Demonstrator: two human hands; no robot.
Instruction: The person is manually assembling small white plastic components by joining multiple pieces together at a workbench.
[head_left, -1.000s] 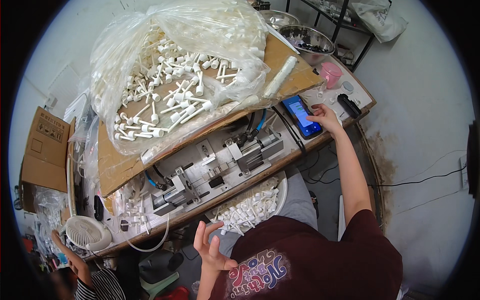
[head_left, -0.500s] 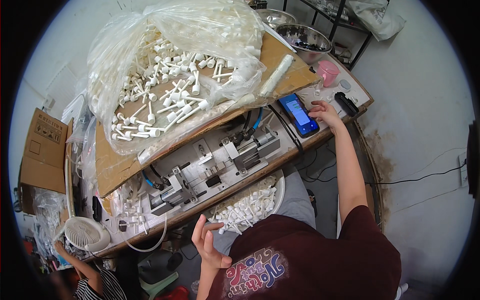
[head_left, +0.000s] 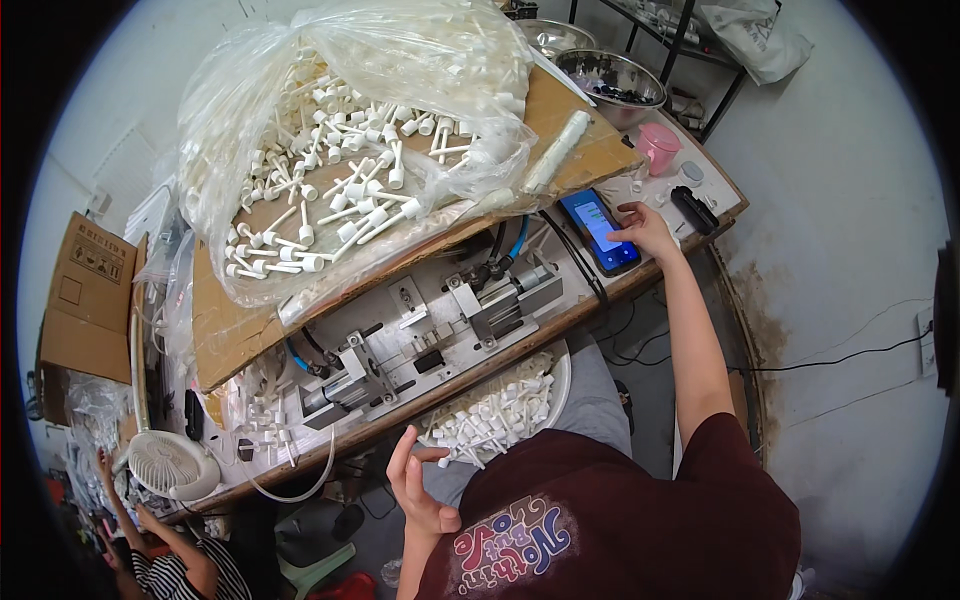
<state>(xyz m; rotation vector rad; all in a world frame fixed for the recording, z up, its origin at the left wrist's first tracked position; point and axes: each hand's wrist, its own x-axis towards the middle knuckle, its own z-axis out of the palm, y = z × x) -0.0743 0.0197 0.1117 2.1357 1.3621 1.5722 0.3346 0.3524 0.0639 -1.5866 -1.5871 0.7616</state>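
My right hand (head_left: 648,232) is at the right end of the bench, its fingers apart and its thumb at the lit screen of a phone (head_left: 600,235) that lies flat there. My left hand (head_left: 424,492) is raised in front of my dark red shirt, fingers spread and bent, nothing seen in it. Just beyond its fingertips, a pale bowl (head_left: 562,385) of white plastic sticks with round caps (head_left: 490,420) rests at my lap. Between the bowl and the cardboard, a metal clamping fixture (head_left: 420,335) with two cylinders is mounted on the bench.
A cardboard sheet (head_left: 225,345) carries a large clear bag (head_left: 440,60) spilling more capped sticks. A pink cup (head_left: 657,146), a black object (head_left: 693,208) and metal bowls (head_left: 612,82) stand at the right. A fan (head_left: 172,465) and another person's arm (head_left: 180,545) are at lower left.
My right thumb has moved in over the phone's screen. At lower left, the other person's arms have shifted, one now raised beside the fan.
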